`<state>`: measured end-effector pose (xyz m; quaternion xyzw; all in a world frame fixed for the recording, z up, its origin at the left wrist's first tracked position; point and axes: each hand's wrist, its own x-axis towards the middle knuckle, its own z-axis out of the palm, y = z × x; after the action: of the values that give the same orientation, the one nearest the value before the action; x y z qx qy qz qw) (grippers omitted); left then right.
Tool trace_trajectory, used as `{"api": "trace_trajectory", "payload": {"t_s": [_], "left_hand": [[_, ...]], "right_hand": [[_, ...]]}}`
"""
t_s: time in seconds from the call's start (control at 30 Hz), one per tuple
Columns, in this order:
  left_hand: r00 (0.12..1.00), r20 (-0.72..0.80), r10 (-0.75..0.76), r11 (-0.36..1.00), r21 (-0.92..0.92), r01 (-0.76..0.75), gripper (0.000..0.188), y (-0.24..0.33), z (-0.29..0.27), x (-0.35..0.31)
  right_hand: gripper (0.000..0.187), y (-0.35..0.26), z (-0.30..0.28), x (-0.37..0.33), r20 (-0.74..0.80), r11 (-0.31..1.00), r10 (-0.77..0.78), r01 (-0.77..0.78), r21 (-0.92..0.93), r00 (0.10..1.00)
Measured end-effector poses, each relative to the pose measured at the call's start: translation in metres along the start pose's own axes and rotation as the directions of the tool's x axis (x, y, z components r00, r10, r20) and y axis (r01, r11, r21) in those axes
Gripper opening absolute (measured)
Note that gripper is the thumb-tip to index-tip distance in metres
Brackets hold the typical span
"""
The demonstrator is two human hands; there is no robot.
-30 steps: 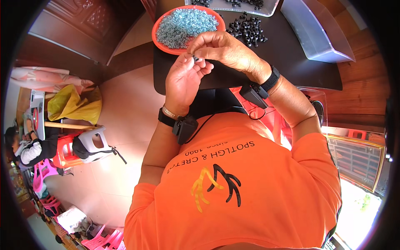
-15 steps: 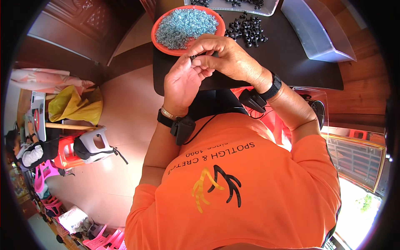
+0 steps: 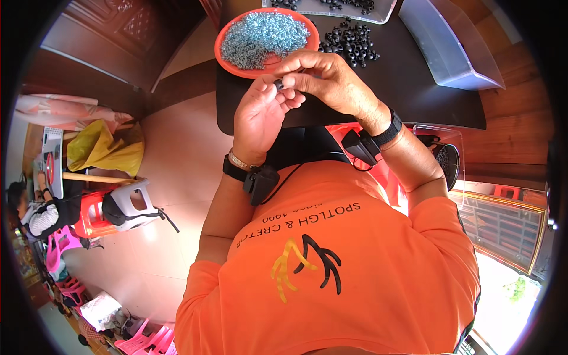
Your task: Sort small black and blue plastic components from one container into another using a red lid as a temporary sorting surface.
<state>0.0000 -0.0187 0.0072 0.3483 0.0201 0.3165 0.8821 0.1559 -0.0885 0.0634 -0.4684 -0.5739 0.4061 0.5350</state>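
Between the fingertips of my left hand [image 3: 258,115] is a small round black part [image 3: 278,84], its exact kind too small to tell. My right hand [image 3: 334,83] is beside it, thumb and forefinger bent together close to the black part; what they pinch, if anything, is hidden. Both hands are raised in front of the table's near edge. Just beyond them stands an orange-red bowl [image 3: 222,63] heaped with small shiny silvery metal pieces [image 3: 266,35]. Right of the bowl, a loose pile of small black parts [image 3: 354,46] lies on the dark table [image 3: 414,97].
A clear plastic bin [image 3: 452,50] stands at the table's right, and another clear tray [image 3: 378,19] with black parts sits at the back. Below the table on the right is a container of dark pieces [image 3: 448,161]. A person [image 3: 44,210] sits far left, near plastic chairs.
The black part now shows more plainly at my left fingertips. My right hand has shifted slightly, its thumb lifting a little away from my left palm.
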Motion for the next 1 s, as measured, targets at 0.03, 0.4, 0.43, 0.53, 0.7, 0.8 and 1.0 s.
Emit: {"api": "trace_trajectory", "payload": {"t_s": [0.03, 0.4, 0.43, 0.53, 0.7, 0.8, 1.0], "left_hand": [[1.000, 0.028, 0.006, 0.999, 0.042, -0.007, 0.024, 0.000, 0.000, 0.000], [1.000, 0.006, -0.020, 0.999, -0.028, 0.020, 0.025, 0.000, 0.003, -0.001], [1.000, -0.012, -0.011, 1.000, -0.014, 0.011, 0.025, 0.000, 0.004, -0.001], [0.999, -0.038, -0.023, 1.000, -0.009, 0.023, 0.026, 0.001, 0.004, 0.000], [0.998, 0.066, -0.015, 1.000, -0.005, 0.015, 0.022, 0.002, -0.003, 0.000], [0.999, 0.032, -0.011, 1.000, 0.005, 0.011, 0.022, 0.003, -0.002, -0.001], [0.998, 0.050, -0.030, 1.000, 0.005, 0.029, 0.023, 0.003, -0.004, 0.001]], "right_hand": [[0.017, 0.004, -0.002, 0.000, 0.001, 1.000, 0.006, -0.006, 0.024, 1.000], [0.012, -0.005, 0.007, -0.001, -0.063, 0.991, 0.130, -0.128, 0.032, 0.989], [0.011, -0.007, 0.008, -0.001, -0.071, 0.992, 0.128, -0.126, 0.023, 0.989], [0.010, -0.005, 0.009, -0.002, -0.090, 0.993, 0.115, -0.112, 0.035, 0.989], [0.011, -0.014, -0.017, -0.012, -0.197, 0.858, -0.253, 0.125, -0.499, 0.947], [0.014, -0.019, -0.068, -0.021, -0.303, 0.693, -0.232, -0.062, -0.718, 0.924], [0.016, -0.004, -0.127, -0.043, -0.316, 0.310, 0.020, -0.307, -0.900, 0.948]]}}
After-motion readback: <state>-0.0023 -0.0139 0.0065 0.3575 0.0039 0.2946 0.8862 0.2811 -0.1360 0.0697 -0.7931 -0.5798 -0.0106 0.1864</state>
